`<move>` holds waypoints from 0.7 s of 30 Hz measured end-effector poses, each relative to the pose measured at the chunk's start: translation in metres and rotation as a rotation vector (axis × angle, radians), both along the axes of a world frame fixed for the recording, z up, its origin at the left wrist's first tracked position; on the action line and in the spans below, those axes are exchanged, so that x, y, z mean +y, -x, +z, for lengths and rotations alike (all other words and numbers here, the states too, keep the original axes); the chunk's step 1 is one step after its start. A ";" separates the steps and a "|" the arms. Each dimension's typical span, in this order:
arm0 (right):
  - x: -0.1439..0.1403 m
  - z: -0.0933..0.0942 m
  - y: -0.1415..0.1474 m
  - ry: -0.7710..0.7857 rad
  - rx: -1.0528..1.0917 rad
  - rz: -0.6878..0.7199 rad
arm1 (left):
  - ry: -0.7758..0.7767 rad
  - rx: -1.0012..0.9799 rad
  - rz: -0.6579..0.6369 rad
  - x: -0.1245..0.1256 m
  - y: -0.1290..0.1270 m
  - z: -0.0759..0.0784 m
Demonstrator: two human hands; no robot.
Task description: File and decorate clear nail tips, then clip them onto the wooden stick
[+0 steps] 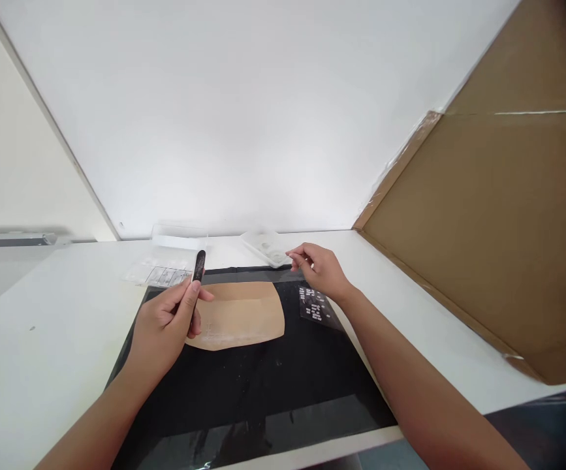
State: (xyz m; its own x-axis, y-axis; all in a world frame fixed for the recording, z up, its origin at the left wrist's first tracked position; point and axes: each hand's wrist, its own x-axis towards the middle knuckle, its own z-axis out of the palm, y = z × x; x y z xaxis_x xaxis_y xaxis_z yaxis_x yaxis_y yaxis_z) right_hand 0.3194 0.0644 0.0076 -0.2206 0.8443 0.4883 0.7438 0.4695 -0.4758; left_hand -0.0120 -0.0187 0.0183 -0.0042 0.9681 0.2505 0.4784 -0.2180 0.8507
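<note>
My left hand (165, 323) is closed on a nail file (199, 266), a dark narrow strip with a rounded end, held upright. Below and beside it lies a tan sheet of paper (243, 313) with pale dust on it. My right hand (319, 269) pinches thumb and forefinger together at the near right corner of a small white tray (275, 262). Whatever those fingertips hold is too small to name. Clear, ring-like shapes lie in the tray. Under my right wrist is a dark sheet with small pale rectangles (312, 305).
A black mat (263, 391) with glossy strips covers the middle of the white table (32, 365). Behind my left hand are a clear plastic box (179, 238) and a printed clear bag (160, 271). A cardboard panel (498, 241) stands on the right, a white wall behind.
</note>
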 end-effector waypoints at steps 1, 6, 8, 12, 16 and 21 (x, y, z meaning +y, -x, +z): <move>-0.005 0.003 0.008 -0.002 0.061 0.019 | 0.030 -0.030 -0.014 0.000 -0.001 0.000; -0.034 0.013 0.054 -0.054 0.111 0.255 | 0.087 -0.047 -0.104 -0.003 -0.005 -0.002; -0.042 0.012 0.069 -0.098 0.063 0.340 | 0.092 -0.031 -0.160 -0.005 -0.007 -0.002; -0.053 0.008 0.087 -0.160 0.078 0.356 | 0.084 0.032 -0.289 -0.009 -0.011 -0.003; -0.058 0.005 0.093 -0.168 0.127 0.329 | 0.084 0.068 -0.386 -0.012 -0.014 -0.005; -0.061 0.004 0.096 -0.185 0.143 0.333 | 0.130 0.024 -0.417 -0.014 -0.015 -0.007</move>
State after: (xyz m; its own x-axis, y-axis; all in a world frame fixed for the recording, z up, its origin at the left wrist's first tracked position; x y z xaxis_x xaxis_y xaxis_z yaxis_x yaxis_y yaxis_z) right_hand 0.2238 0.0034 0.0117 -0.3862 0.6327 0.6712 0.4687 0.7613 -0.4480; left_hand 0.0029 -0.0322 0.0109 0.3981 0.9092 0.1217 0.3924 -0.2887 0.8733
